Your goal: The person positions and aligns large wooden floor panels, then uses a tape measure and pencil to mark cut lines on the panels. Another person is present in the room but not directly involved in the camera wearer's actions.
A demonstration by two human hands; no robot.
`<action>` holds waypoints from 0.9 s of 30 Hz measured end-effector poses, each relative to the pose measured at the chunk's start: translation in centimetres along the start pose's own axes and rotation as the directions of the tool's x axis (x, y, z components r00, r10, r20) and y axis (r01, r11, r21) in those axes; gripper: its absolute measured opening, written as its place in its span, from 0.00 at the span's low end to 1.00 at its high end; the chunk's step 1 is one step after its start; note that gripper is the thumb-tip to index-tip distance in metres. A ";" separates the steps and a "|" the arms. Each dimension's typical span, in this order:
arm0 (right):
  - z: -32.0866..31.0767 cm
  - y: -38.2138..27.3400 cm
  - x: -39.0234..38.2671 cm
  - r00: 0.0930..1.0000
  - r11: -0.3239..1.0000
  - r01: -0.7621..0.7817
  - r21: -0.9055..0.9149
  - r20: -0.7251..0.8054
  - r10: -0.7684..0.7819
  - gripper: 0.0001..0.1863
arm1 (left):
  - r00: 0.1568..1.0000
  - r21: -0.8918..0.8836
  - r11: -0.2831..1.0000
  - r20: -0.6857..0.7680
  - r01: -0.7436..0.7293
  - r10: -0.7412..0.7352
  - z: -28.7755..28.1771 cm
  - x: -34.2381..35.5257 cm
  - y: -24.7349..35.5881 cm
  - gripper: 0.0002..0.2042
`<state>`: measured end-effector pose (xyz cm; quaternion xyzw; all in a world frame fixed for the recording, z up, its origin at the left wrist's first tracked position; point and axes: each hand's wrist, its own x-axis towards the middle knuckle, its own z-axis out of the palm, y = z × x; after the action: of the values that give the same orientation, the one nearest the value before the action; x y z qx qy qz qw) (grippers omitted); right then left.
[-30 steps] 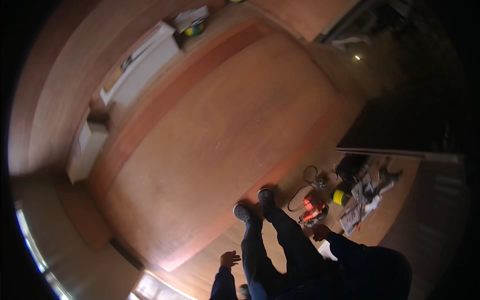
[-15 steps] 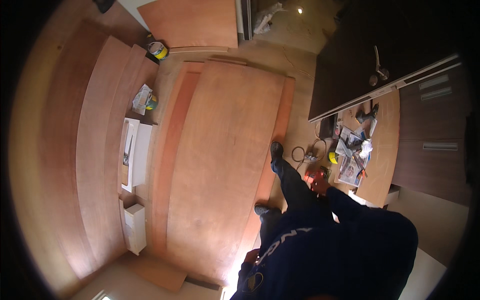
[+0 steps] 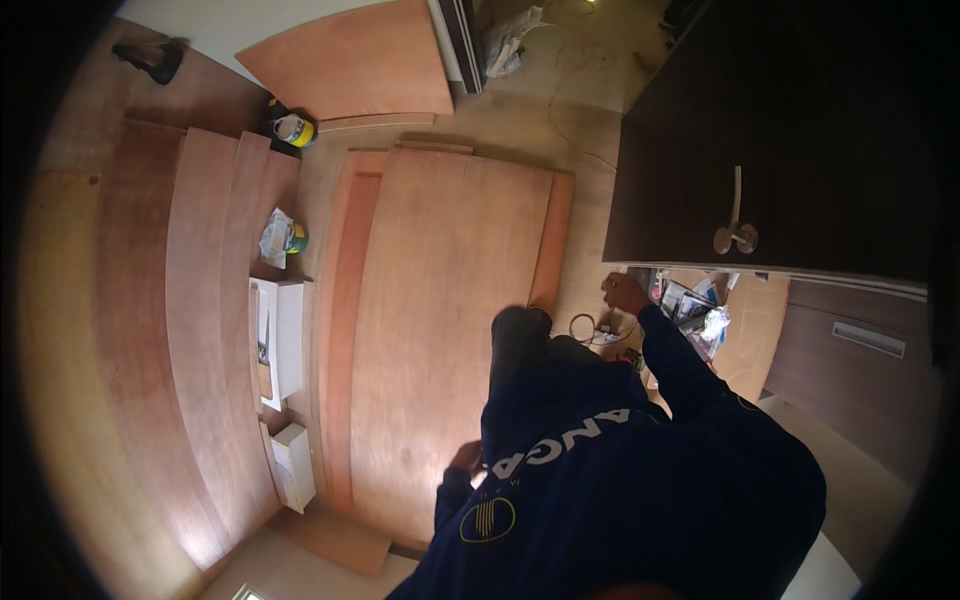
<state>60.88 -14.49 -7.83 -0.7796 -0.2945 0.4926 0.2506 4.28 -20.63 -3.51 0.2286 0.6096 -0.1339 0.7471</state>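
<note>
My right hand reaches out from a dark blue sleeve, near the lower edge of a dark door. Its fingers are loosely bent and apart, and nothing shows in them. Close by, a thin hose or cord lies coiled on the floor. My left hand hangs at my side over a broad wooden panel, its fingers too small and dark to read. The panel lies flat on redder boards. Under my right arm, a small dark tool is partly hidden.
Long boards stand along the left, beside a white box-like unit and a smaller white box. Paint buckets sit at far left. Newspapers and a crumpled white cloth lie on a board at right. The door has a metal handle.
My right hand has risen from beside the red tool and moved farther out toward the door. My legs have shifted onto the panel's right side, and my left hand has moved left.
</note>
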 end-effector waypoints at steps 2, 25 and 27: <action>-1.9 -1.8 2.0 0.998 0.999 0.045 -0.012 -0.054 -0.045 0.16 | 0.990 0.053 0.992 0.087 -0.117 0.112 0.3 0.9 4.4 0.12; -19.6 -16.6 27.6 0.891 0.904 -0.422 0.066 0.212 0.400 0.13 | 0.978 0.023 0.980 0.059 0.198 -0.199 3.2 6.0 49.4 0.18; -20.7 -16.6 30.9 0.867 0.869 -0.476 0.130 0.233 0.440 0.13 | 0.984 -0.073 0.983 0.061 0.169 -0.165 2.3 6.2 53.6 0.21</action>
<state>86.82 16.82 -7.66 -0.7486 -0.0768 0.6372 0.1665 33.22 24.75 0.38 0.1437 0.6107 -0.1786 0.7579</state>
